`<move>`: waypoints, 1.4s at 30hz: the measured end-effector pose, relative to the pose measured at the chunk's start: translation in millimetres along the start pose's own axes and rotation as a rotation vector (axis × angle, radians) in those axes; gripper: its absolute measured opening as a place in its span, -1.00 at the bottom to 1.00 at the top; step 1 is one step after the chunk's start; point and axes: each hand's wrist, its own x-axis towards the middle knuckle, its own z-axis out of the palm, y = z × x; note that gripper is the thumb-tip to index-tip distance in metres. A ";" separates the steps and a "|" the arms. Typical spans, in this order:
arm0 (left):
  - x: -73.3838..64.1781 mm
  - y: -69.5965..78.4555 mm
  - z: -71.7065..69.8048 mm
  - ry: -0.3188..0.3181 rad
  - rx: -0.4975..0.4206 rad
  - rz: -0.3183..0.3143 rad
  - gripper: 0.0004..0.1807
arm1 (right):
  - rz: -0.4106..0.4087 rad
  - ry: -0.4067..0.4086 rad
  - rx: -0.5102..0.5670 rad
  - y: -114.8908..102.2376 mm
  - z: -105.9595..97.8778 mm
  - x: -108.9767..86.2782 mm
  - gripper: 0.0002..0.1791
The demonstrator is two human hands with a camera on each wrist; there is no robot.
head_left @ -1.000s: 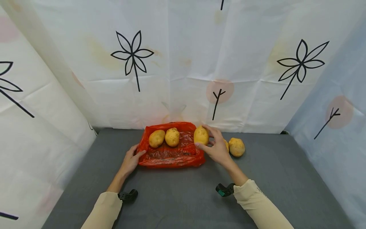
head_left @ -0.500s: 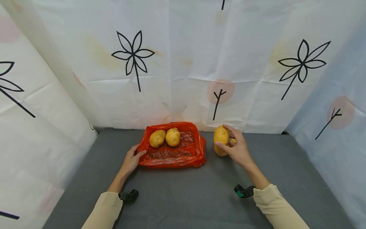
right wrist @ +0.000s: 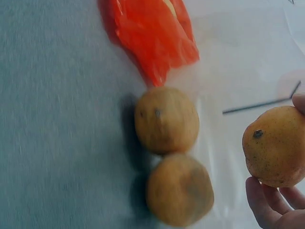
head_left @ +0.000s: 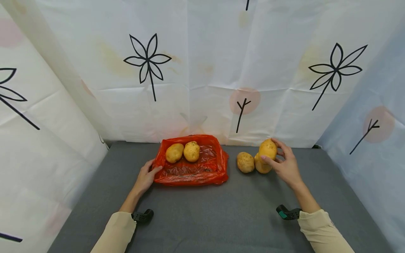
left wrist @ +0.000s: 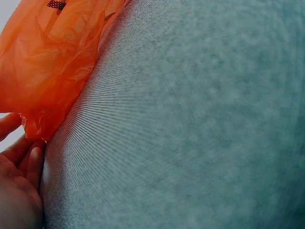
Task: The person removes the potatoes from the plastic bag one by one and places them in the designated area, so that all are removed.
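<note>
A red plastic bag (head_left: pixel 190 180) lies spread open like a shallow tray, with two potatoes (head_left: pixel 182 152) side by side at its back left. My left hand (head_left: pixel 146 177) pinches the bag's left edge; in the left wrist view its fingers meet a gathered corner of the orange-looking plastic (left wrist: pixel 52 71). My right hand (head_left: pixel 286 163) grips another potato (head_left: pixel 267 149), thumb on one side and fingers on the other, raised above the table. Below and left of it, two more potatoes (right wrist: pixel 167 120) rest on the table, close against each other, right of the bag.
The dark grey table (head_left: pixel 202 218) runs back to a white patterned cloth (head_left: pixel 209 70) hung behind it. Similar cloth hangs at the left (head_left: pixel 31 158) and right (head_left: pixel 367 126) sides.
My right hand has carried its potato from the bag's right edge rightward, past the two potatoes on the table. My left hand has stayed at the bag's left edge.
</note>
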 end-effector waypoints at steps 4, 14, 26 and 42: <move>0.3 -0.2 0.4 -0.004 -0.010 -0.010 -0.40 | 0.029 0.035 -0.036 11.7 -15.1 -1.8 -0.18; 20.9 -39.4 -0.6 0.013 0.000 -0.022 -0.37 | 0.176 -0.009 -0.099 41.9 -41.1 -6.2 -0.18; -1.6 3.7 0.6 0.001 0.027 0.004 -0.41 | 0.229 -0.203 -0.113 74.7 -40.9 0.7 -0.18; -1.8 4.2 0.5 0.002 0.003 -0.001 -0.41 | 0.265 -0.230 -0.121 74.7 -39.7 2.7 -0.15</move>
